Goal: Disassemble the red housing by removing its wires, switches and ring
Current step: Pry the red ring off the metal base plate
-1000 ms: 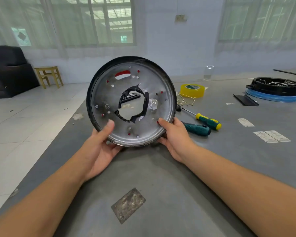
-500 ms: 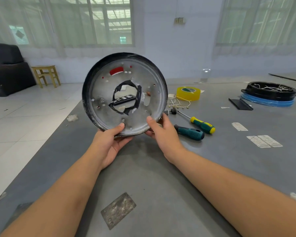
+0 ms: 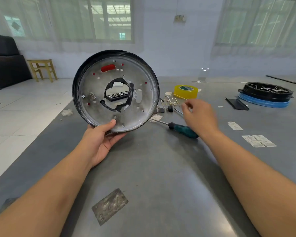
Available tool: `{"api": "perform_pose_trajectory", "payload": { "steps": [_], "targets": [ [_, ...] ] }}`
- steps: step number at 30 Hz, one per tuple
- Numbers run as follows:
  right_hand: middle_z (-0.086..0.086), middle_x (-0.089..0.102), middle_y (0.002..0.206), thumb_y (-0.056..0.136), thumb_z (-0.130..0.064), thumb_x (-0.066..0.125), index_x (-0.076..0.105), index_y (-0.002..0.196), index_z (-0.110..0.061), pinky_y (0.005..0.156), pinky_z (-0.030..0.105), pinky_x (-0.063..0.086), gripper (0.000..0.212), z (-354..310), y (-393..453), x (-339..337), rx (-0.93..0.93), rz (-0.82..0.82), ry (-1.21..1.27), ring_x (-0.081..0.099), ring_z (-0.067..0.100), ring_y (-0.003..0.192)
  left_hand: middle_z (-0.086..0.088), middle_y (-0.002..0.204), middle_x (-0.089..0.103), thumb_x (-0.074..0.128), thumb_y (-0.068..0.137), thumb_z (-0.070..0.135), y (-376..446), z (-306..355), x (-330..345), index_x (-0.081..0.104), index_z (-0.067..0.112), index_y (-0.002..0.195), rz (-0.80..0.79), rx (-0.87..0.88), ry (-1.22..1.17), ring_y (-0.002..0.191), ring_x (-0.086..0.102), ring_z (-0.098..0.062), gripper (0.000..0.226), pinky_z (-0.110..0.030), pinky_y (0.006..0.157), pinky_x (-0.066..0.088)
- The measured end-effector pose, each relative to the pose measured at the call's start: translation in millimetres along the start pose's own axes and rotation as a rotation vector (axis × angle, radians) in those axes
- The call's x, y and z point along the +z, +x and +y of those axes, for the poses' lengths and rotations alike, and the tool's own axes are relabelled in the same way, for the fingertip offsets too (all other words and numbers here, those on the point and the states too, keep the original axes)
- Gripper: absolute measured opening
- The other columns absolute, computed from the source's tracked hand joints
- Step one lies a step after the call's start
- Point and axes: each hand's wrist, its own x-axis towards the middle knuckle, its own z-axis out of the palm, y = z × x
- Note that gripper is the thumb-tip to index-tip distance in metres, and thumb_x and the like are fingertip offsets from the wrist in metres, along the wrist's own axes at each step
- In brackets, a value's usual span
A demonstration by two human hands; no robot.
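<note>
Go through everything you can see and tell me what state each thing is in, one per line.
Round grey metal housing plate: upright, held off the table.
Left hand: grips the plate's bottom rim.
Right hand: empty, above the tools.
Teal-handled screwdriver: lying flat.
Yellow tape roll: lying flat.

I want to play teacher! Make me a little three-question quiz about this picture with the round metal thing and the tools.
1. True or false: both hands are holding the round metal plate.
2. Which colour is the tape roll on the table? A) red B) yellow C) white
3. Fill in: the screwdriver lying near the right hand has a ____ handle.

Key
1. False. Only the left hand holds it, at the bottom edge; the right hand is off it, over the small parts on the table.
2. B
3. Green
</note>
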Motion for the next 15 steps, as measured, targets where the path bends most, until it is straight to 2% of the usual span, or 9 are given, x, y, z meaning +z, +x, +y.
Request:
{"api": "perform_pose_trajectory", "payload": {
  "steps": [2,5,7,9,11,13,15],
  "targets": [
    [0.002,0.073,0.106,0.098,-0.040,0.052,0.073,0.106,-0.025,0.086,0.041,0.054,0.027,23.2,2.4,0.3,0.112,-0.046,-0.075,0.064,0.028,0.098,-0.018,0.125,0.074,0.064,0.099,-0.004,0.6,-1.0,0.4,0.049,0.006,0.147,0.001,0.012,0.010,0.105,0.077,-0.034,0.052,-0.043,0.071,0.066],
    [0.002,0.072,0.117,0.092,-0.041,0.062,0.071,0.118,-0.028,0.089,0.037,0.053,0.030,43.9,2.7,4.7,0.313,-0.241,0.005,0.063,0.026,0.109,-0.017,0.118,0.077,0.064,0.098,-0.005,1.3,-2.2,-0.2,0.050,0.007,0.146,-0.003,0.027,0.019,0.101,0.078,-0.034,0.051,-0.045,0.070,0.066],
    [0.001,0.071,0.120,0.089,-0.039,0.070,0.069,0.124,-0.030,0.075,0.029,0.051,0.036,49.6,3.1,6.5,0.387,-0.300,0.091,0.060,0.022,0.105,-0.016,0.117,0.078,0.064,0.098,-0.004,1.9,-2.8,-0.4,0.050,0.007,0.145,-0.005,0.034,0.029,0.101,0.078,-0.033,0.051,-0.045,0.071,0.066],
    [0.001,0.071,0.115,0.088,-0.035,0.074,0.071,0.125,-0.027,0.057,0.023,0.040,0.038,50.6,5.5,7.5,0.399,-0.311,0.127,0.057,0.017,0.095,-0.016,0.117,0.078,0.065,0.098,-0.004,2.3,-3.2,-0.2,0.050,0.008,0.145,0.000,0.041,0.033,0.100,0.078,-0.033,0.051,-0.045,0.070,0.066],
    [0.001,0.069,0.104,0.089,-0.032,0.074,0.072,0.124,-0.024,0.053,0.023,0.036,0.036,51.9,7.7,9.6,0.409,-0.332,0.123,0.056,0.017,0.091,-0.016,0.118,0.078,0.065,0.098,-0.005,2.3,-3.3,-0.2,0.050,0.009,0.145,0.009,0.048,0.031,0.100,0.079,-0.033,0.052,-0.046,0.070,0.066],
    [0.001,0.067,0.100,0.092,-0.029,0.070,0.072,0.124,-0.023,0.056,0.024,0.038,0.033,52.0,7.6,10.9,0.417,-0.335,0.101,0.057,0.019,0.091,-0.017,0.123,0.075,0.065,0.098,-0.005,1.9,-3.2,-0.6,0.049,0.011,0.145,0.017,0.051,0.024,0.099,0.079,-0.033,0.052,-0.047,0.071,0.066],
    [0.006,0.069,0.108,0.096,-0.025,0.063,0.071,0.125,-0.021,0.068,0.029,0.045,0.031,51.4,5.1,12.0,0.411,-0.270,0.098,0.058,0.023,0.095,-0.018,0.128,0.072,0.064,0.098,-0.005,1.7,-3.3,-1.0,0.048,0.013,0.145,0.026,0.050,0.015,0.099,0.079,-0.034,0.052,-0.049,0.072,0.066]
  ]
}}
